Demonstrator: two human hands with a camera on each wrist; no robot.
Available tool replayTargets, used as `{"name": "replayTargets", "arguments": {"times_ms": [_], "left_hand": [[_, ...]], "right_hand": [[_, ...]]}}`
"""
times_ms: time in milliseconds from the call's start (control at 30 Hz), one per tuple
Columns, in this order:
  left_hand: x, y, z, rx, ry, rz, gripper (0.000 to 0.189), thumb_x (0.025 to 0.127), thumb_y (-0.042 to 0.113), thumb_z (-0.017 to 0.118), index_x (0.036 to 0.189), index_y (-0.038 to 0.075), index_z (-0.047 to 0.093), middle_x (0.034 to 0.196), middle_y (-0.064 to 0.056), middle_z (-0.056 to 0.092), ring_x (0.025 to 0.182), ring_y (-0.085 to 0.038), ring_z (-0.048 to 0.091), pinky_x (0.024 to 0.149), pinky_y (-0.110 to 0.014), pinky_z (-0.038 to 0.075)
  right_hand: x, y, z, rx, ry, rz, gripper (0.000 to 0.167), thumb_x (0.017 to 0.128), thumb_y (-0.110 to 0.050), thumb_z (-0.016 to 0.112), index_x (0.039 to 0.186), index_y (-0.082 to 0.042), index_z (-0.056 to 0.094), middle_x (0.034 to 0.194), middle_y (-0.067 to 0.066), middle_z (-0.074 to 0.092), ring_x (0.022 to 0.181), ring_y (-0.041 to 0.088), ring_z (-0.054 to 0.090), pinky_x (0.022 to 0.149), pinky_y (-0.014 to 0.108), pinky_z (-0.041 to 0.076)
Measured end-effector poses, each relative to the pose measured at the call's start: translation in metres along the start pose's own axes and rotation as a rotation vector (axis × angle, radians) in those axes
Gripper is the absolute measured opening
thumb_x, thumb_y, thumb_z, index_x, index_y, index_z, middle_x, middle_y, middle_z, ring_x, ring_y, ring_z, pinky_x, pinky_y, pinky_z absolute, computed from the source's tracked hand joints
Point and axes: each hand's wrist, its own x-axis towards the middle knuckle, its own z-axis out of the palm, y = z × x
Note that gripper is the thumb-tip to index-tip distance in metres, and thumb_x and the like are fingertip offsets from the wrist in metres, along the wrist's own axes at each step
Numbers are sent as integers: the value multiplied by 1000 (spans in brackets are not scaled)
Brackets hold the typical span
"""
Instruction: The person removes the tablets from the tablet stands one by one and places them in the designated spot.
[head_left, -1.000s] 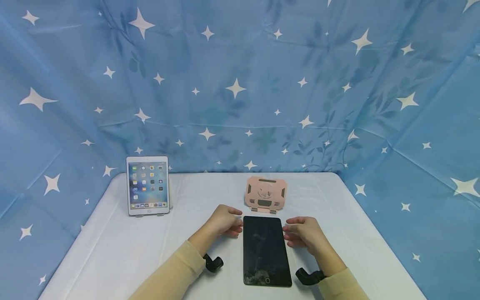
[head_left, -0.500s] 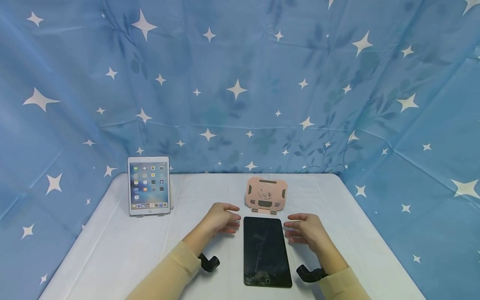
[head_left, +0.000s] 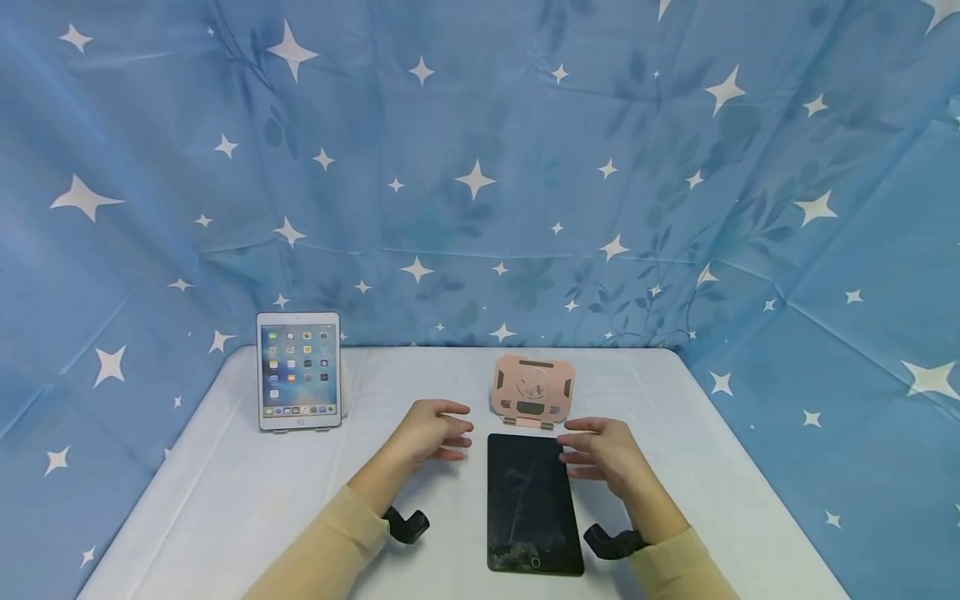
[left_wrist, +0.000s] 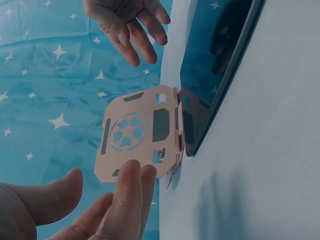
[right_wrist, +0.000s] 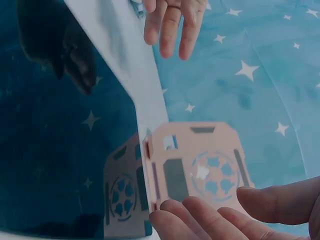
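The left hand [head_left: 429, 433] is drawing away from the black rectangular tablet [head_left: 531, 500] lying before the pink cut-out stand [head_left: 553, 388] on the white tabletop [head_left: 225, 500], the right hand [head_left: 609, 454] is hovering near its far corner, both loosely open and empty, leaving it unheld.

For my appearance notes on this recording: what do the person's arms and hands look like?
The left sleeve and right sleeve are plain pale yellow-beige. The left hand and right hand are gloveless. Each wrist carries a bent black fitting; no cables show.
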Motion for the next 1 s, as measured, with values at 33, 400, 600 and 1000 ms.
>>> {"name": "replayTargets", "arguments": {"times_ms": [33,400,600,1000], "left_hand": [[-1,1,-2,-2,3,0,44,104,7,64,148,-2,60,138,-25,71,105,-28,80,81,-39,70],[-13,11,-21,-21,50,29,39,106,7,65,144,2,65,140,-26,70,107,-29,80,81,-40,70],[-17,14,-34,-30,87,43,39,105,7,66,144,3,65,140,-25,70,105,-27,81,82,-38,70],[-25,18,-59,-57,116,73,43,106,9,65,149,4,61,145,-24,68,112,-30,79,90,-40,69]], "right_hand": [[-1,-2,1,4,-7,-9,43,104,-12,68,143,5,62,127,25,76,93,32,82,74,45,71],[-4,-24,20,47,-68,-67,47,103,-14,70,145,4,61,126,24,77,89,30,82,72,45,71],[-4,-33,28,58,-92,-85,47,103,-15,71,145,3,60,126,23,77,91,31,82,74,44,71],[1,-50,51,80,-175,-134,51,104,-15,70,150,2,58,134,26,73,95,31,82,76,43,71]]}}
